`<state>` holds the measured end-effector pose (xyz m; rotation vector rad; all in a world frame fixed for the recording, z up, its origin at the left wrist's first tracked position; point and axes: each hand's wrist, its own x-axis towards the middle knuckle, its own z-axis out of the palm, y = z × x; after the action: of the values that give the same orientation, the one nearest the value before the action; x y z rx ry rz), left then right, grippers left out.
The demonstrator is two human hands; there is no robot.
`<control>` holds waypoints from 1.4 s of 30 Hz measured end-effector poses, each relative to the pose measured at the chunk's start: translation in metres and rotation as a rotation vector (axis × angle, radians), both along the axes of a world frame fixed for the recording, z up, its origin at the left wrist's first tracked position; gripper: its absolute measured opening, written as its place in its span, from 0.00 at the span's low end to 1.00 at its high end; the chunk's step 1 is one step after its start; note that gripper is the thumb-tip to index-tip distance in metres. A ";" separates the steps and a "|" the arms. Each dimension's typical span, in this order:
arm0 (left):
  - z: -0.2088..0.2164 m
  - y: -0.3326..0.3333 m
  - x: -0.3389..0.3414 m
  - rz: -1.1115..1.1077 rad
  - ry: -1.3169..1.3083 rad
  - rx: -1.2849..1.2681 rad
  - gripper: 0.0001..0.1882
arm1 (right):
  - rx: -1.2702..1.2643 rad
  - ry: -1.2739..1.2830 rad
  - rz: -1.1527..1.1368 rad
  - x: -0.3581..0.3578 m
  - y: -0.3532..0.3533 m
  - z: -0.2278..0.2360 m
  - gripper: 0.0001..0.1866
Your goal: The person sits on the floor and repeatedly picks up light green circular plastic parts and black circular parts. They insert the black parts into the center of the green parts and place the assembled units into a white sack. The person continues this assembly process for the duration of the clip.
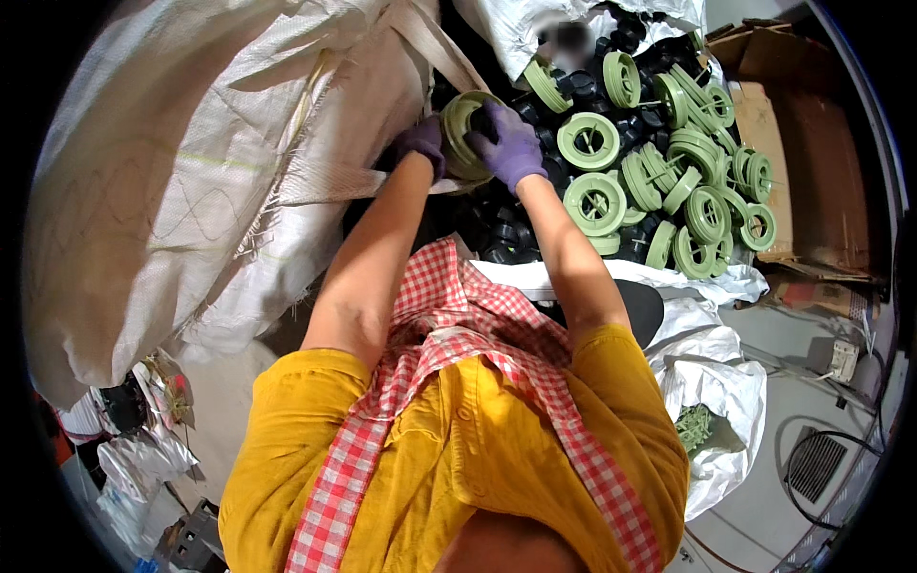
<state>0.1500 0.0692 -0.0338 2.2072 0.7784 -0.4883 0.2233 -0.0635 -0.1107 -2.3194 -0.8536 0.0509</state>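
Both my hands wear purple gloves. Between them is a stack of light green plastic rings (453, 124), tilted and partly hidden by the fingers. My right hand (512, 151) grips its right side, thumb and fingers curled at the rim. At the left side, my left hand (423, 143) is closed against the stack, its fingers mostly out of sight. Below and around them lie many small black plastic parts (504, 229). To the right, several more green rings (592, 202) with crossed spokes lie loose and stacked on the black parts.
A big white woven sack (191, 191) fills the left, its strap (325, 184) reaching toward my hands. White sheeting (516, 277) edges the pile. Cardboard boxes (764, 143) stand at the right. A white bag with thin green pieces (695, 427) sits at lower right, near a black cable (795, 477).
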 end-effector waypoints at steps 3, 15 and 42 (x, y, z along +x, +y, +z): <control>-0.029 0.022 -0.001 -0.086 -0.127 -0.408 0.18 | 0.136 0.221 -0.019 0.003 -0.011 -0.011 0.35; -0.006 -0.027 -0.074 0.116 -0.762 -0.760 0.28 | 0.908 0.422 -0.136 -0.062 -0.053 -0.009 0.30; 0.419 0.085 -0.229 -0.033 -1.432 0.418 0.18 | 0.721 -0.689 0.471 -0.063 0.054 0.324 0.11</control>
<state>-0.0790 0.1542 0.3856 2.1996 0.0181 1.2536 0.1602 -0.0096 0.2128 -1.4089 -1.4453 -0.7625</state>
